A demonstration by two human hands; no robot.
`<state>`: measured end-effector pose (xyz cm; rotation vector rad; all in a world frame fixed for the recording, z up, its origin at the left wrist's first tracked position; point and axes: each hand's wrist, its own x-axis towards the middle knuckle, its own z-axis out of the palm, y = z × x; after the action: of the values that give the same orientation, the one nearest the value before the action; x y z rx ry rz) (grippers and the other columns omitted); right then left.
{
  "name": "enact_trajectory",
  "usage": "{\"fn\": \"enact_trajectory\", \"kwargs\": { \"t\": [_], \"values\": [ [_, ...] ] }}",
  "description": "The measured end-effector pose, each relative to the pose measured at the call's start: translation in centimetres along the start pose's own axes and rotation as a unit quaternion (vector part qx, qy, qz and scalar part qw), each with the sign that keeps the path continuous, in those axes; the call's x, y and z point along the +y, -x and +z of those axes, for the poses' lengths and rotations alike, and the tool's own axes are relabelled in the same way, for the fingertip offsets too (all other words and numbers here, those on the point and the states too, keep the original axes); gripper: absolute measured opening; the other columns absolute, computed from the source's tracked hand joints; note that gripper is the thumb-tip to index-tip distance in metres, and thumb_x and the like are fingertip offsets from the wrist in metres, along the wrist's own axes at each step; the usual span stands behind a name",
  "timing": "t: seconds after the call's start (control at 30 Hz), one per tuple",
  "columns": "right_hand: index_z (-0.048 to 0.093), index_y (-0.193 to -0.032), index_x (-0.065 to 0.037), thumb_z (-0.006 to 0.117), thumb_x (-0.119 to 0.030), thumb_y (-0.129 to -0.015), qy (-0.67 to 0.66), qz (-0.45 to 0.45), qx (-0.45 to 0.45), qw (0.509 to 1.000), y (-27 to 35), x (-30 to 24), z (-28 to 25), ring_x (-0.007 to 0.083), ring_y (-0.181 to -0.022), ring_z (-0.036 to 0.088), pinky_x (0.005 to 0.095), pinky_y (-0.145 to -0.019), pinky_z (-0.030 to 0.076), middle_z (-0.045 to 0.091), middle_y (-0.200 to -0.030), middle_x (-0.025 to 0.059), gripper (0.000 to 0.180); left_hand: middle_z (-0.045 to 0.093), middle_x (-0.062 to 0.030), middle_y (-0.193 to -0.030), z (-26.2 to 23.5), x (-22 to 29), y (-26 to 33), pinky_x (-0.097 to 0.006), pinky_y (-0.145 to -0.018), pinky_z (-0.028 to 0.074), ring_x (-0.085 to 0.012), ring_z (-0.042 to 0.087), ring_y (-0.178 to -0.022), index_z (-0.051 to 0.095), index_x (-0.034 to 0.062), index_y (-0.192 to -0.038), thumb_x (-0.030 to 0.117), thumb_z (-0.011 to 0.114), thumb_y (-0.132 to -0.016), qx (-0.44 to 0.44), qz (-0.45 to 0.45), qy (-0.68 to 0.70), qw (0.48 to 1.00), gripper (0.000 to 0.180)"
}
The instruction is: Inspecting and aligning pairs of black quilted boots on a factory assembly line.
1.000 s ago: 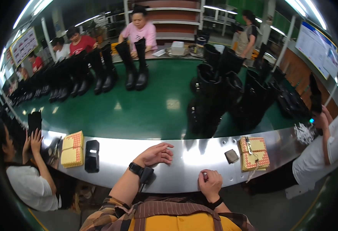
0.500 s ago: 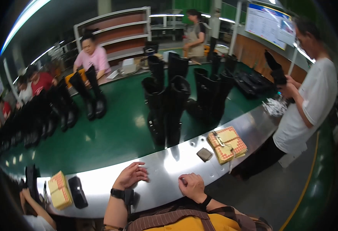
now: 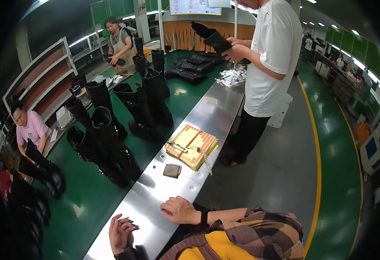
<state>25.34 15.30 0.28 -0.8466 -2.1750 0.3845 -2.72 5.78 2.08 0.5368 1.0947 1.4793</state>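
Note:
My left hand (image 3: 121, 234) is over the bare metal strip (image 3: 125, 203) at the table's near side. Its fingers are loosely bent and apart, with nothing in them. Curled into a loose fist, my right hand (image 3: 181, 210) rests at the strip's outer edge, and nothing shows in it. Beyond it on the metal lie a small grey-brown square pad (image 3: 172, 170) and a tied stack of yellow cards with a red pattern (image 3: 192, 147). A small metal tool (image 3: 178, 147) with a cord lies on the stack.
Several tall black boots (image 3: 107, 130) stand on the green tabletop (image 3: 77, 212). More black boots (image 3: 192, 67) lie flat farther back, near crumpled silvery wrapping (image 3: 232, 78). A person in a white shirt (image 3: 270, 65) stands at the far right end, holding a black boot (image 3: 211, 38). Two other people work across the table.
My view has swung to the right, so the card stack and the standing person sit more centrally. Both my hands keep about the same pose over the metal strip.

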Motion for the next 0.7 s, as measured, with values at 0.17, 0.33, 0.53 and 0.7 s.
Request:
{"fn": "enact_trajectory", "kwargs": {
  "t": [0.17,0.33,0.53,0.7],
  "values": [
    [0.063,-0.084,-0.01,0.068,-0.015,-0.08,-0.004,0.001,0.005,1.0,0.04,0.09,-0.13,0.0194,-0.07,0.061,0.0309,-0.064,0.047,0.06,-0.071,0.0034,0.008,0.063,-0.0168,-0.093,0.29,0.02,0.04,-0.038,-0.07,0.06,-0.0238,0.068,-0.076,0.042,-0.0017,-0.126,0.026,0.039,-0.104,-0.004,0.001,0.0,1.0,0.036],
    [0.063,-0.084,-0.01,0.069,-0.016,-0.081,0.0,-0.002,0.015,1.0,-0.08,0.05,-0.06,0.0193,-0.068,0.061,0.0307,-0.064,0.047,0.06,-0.07,0.0035,0.008,0.064,-0.0164,-0.092,0.34,0.12,0.01,-0.038,-0.07,0.06,-0.024,0.068,-0.076,0.042,-0.0015,-0.126,0.027,0.038,-0.104,-0.001,-0.001,0.001,1.0,0.036],
    [0.064,-0.085,-0.01,0.069,-0.016,-0.081,0.0,-0.006,0.017,1.0,0.0,0.21,-0.05,0.0193,-0.067,0.06,0.0307,-0.063,0.047,0.059,-0.07,0.0038,0.009,0.061,-0.0173,-0.095,0.24,0.2,0.04,-0.038,-0.073,0.06,-0.0248,0.066,-0.08,0.041,-0.002,-0.126,0.023,0.038,-0.104,-0.012,-0.004,0.014,1.0,0.033],
    [0.064,-0.085,-0.009,0.069,-0.016,-0.081,0.001,-0.006,0.01,1.0,-0.11,0.22,-0.15,0.0188,-0.067,0.06,0.0303,-0.063,0.047,0.06,-0.07,0.0038,0.009,0.061,-0.0172,-0.095,0.45,0.32,0.09,-0.038,-0.072,0.06,-0.0246,0.067,-0.081,0.041,-0.0019,-0.126,0.022,0.037,-0.105,-0.009,-0.005,0.015,1.0,0.033]
  ]
}}
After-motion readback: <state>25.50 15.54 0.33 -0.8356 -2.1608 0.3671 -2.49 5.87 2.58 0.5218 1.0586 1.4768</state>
